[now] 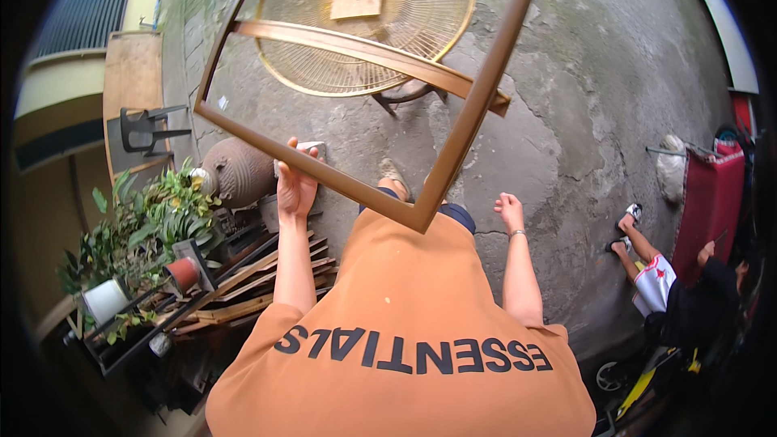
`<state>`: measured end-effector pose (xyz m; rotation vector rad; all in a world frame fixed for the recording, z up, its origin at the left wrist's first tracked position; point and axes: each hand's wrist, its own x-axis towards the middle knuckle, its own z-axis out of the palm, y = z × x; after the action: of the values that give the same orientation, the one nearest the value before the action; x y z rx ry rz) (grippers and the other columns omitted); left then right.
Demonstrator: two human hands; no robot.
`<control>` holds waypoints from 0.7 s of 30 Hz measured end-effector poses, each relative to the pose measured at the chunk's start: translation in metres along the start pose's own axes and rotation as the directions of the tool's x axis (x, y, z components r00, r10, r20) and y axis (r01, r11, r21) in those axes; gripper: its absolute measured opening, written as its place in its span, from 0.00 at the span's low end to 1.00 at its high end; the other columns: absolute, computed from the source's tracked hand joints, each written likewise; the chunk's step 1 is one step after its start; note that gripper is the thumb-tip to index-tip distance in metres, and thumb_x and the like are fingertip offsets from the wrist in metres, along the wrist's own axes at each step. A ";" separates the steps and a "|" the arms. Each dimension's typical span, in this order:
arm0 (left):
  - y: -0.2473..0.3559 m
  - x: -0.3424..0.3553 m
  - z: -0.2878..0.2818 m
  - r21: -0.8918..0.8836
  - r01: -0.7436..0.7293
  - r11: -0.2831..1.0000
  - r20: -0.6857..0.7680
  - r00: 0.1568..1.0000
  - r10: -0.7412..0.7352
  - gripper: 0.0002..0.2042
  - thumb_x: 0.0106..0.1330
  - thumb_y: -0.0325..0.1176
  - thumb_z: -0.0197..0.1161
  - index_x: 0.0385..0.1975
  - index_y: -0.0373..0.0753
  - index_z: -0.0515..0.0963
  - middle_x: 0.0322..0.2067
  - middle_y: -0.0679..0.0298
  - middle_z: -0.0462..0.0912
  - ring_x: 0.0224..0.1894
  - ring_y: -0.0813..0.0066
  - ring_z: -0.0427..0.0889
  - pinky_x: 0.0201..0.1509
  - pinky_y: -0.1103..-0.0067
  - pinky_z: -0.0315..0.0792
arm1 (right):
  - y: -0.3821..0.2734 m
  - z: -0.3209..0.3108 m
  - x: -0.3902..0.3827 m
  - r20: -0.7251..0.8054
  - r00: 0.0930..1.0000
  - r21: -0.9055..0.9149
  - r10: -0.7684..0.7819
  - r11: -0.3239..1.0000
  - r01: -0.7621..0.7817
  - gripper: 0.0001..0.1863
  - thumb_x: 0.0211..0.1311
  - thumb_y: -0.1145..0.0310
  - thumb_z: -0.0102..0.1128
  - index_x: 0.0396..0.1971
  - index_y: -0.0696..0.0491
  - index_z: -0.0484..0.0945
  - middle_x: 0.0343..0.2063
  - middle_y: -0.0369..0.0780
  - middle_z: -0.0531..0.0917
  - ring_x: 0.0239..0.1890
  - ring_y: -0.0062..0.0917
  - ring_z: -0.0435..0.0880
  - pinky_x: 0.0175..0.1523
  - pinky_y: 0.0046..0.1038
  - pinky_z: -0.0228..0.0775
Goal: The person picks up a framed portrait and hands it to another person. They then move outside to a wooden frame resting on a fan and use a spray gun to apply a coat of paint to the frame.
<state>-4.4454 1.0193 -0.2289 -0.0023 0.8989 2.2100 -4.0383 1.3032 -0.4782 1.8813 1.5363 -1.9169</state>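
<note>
Above, a brown frame [364, 53] overlaps a round openwork stand [364, 81] in view; the left hand [296, 188] clamps its fingers on the near bar. The right hand [510, 212] hangs apart, fingers curled together. Inverted dark capitals cross the orange shirt [405, 299].

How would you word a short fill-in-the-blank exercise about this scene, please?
1. Of the person's two hands, the ____ hand is nearer the brown frame.
2. The person's shirt is mainly ____ in colour.
3. The other person is near the picture's ____ edge.

Missing words: left; orange; right.
</note>
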 end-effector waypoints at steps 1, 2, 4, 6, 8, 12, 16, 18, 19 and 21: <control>0.007 0.002 -0.002 -0.037 -0.032 0.999 -0.002 0.999 0.032 0.30 0.62 0.47 0.60 0.62 0.43 0.62 0.47 0.65 0.80 0.55 0.67 0.74 0.64 0.68 0.64 | 0.000 0.001 0.000 -0.005 1.000 -0.003 0.003 1.000 -0.003 0.17 0.67 0.56 0.51 0.43 0.54 0.77 0.32 0.37 0.83 0.27 0.19 0.81 0.30 0.20 0.69; 0.013 0.005 -0.004 -0.072 -0.054 0.996 -0.001 0.999 0.054 0.29 0.64 0.47 0.58 0.62 0.42 0.62 0.46 0.65 0.80 0.53 0.68 0.75 0.62 0.68 0.66 | 0.005 0.001 -0.004 -0.013 1.000 -0.008 0.008 1.000 -0.008 0.18 0.67 0.55 0.51 0.43 0.54 0.77 0.32 0.37 0.83 0.27 0.19 0.81 0.29 0.20 0.68; 0.028 0.013 -0.012 -0.140 -0.096 0.985 0.000 0.995 0.097 0.28 0.66 0.48 0.54 0.63 0.42 0.61 0.45 0.66 0.80 0.50 0.69 0.77 0.59 0.69 0.70 | 0.009 0.005 -0.016 -0.022 0.999 -0.046 0.037 0.998 -0.038 0.18 0.67 0.55 0.50 0.44 0.53 0.77 0.32 0.36 0.83 0.27 0.18 0.81 0.28 0.19 0.66; 0.044 0.028 -0.028 -0.240 -0.090 0.967 0.082 0.990 0.112 0.26 0.68 0.46 0.52 0.63 0.41 0.61 0.46 0.63 0.79 0.50 0.67 0.77 0.59 0.69 0.70 | 0.019 0.011 -0.029 -0.024 0.997 -0.047 0.071 0.996 -0.072 0.17 0.67 0.55 0.50 0.44 0.53 0.76 0.32 0.36 0.83 0.27 0.18 0.81 0.28 0.19 0.67; 0.061 0.043 -0.043 -0.285 -0.102 0.953 0.125 0.982 0.142 0.26 0.70 0.46 0.49 0.64 0.39 0.60 0.46 0.61 0.79 0.48 0.66 0.78 0.57 0.69 0.71 | 0.030 0.015 -0.044 -0.014 0.995 -0.068 0.101 0.992 -0.102 0.17 0.67 0.55 0.50 0.44 0.53 0.76 0.32 0.36 0.83 0.27 0.18 0.81 0.28 0.19 0.67; 0.095 0.064 -0.067 -0.262 -0.111 0.959 0.149 0.977 0.153 0.22 0.74 0.42 0.42 0.63 0.38 0.61 0.54 0.59 0.75 0.56 0.64 0.75 0.58 0.65 0.72 | 0.043 0.036 -0.070 0.029 0.986 -0.120 0.163 0.980 -0.158 0.17 0.67 0.54 0.50 0.43 0.53 0.76 0.33 0.36 0.82 0.27 0.18 0.81 0.28 0.19 0.67; 0.114 0.064 -0.059 -0.150 -0.147 0.978 0.026 0.988 0.153 0.21 0.74 0.40 0.40 0.63 0.40 0.61 0.62 0.59 0.66 0.61 0.63 0.69 0.62 0.64 0.68 | 0.040 0.064 -0.089 0.021 0.980 -0.133 0.198 0.972 -0.194 0.17 0.67 0.55 0.50 0.42 0.53 0.76 0.32 0.35 0.82 0.26 0.18 0.80 0.28 0.19 0.67; 0.119 0.054 -0.059 -0.118 -0.133 0.984 0.011 0.991 0.136 0.21 0.74 0.40 0.39 0.64 0.42 0.59 0.63 0.59 0.63 0.63 0.62 0.66 0.63 0.63 0.67 | 0.032 0.078 -0.095 0.018 0.984 -0.114 0.178 0.978 -0.175 0.17 0.67 0.55 0.49 0.42 0.53 0.76 0.31 0.35 0.82 0.25 0.18 0.80 0.28 0.18 0.67; 0.120 0.048 -0.061 -0.145 -0.132 0.981 0.024 0.990 0.136 0.21 0.74 0.39 0.39 0.65 0.42 0.58 0.64 0.59 0.61 0.64 0.61 0.65 0.64 0.62 0.66 | 0.028 0.085 -0.101 0.014 0.985 -0.101 0.172 0.980 -0.170 0.17 0.67 0.55 0.49 0.42 0.53 0.76 0.31 0.35 0.81 0.25 0.18 0.80 0.28 0.18 0.67; 0.122 0.036 -0.066 -0.195 -0.126 0.973 0.051 0.989 0.138 0.21 0.74 0.38 0.39 0.66 0.43 0.56 0.65 0.59 0.59 0.65 0.61 0.63 0.65 0.62 0.65 | 0.017 0.099 -0.105 0.009 0.988 -0.118 0.157 0.981 -0.155 0.16 0.67 0.56 0.49 0.42 0.54 0.76 0.30 0.35 0.81 0.25 0.18 0.79 0.29 0.19 0.69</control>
<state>-4.5663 0.9439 -0.2143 0.0381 0.6648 2.3994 -4.0723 1.1703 -0.4296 1.8686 1.4159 -1.7355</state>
